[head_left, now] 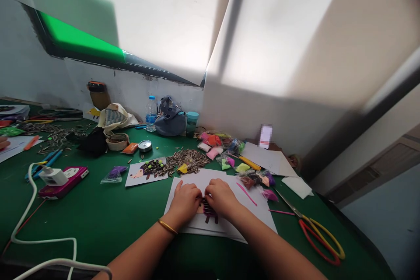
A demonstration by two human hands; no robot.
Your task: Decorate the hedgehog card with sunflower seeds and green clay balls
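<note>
My left hand [184, 201], a gold bangle at its wrist, rests on white paper [259, 218] with its fingers curled in and fingertips at a small hedgehog figure [210, 212]. The hedgehog has a pale clay face, dark legs and sunflower seeds as spines. Across from it my right hand [222, 197] has its fingers pinched together over the hedgehog's back. The fingertips of both hands hide whatever is between them, along with part of the figure. Behind them lies a heap of sunflower seeds [187, 158]. A finished-looking hedgehog card [147, 171] is to the left.
Red-and-yellow-handled scissors [320, 238] lie at the right. Bags of coloured clay [216, 142] stand behind the seeds. A pink power strip [64, 182] with a white charger and cable is at left. Another person's hand [4, 143] shows at the far left edge.
</note>
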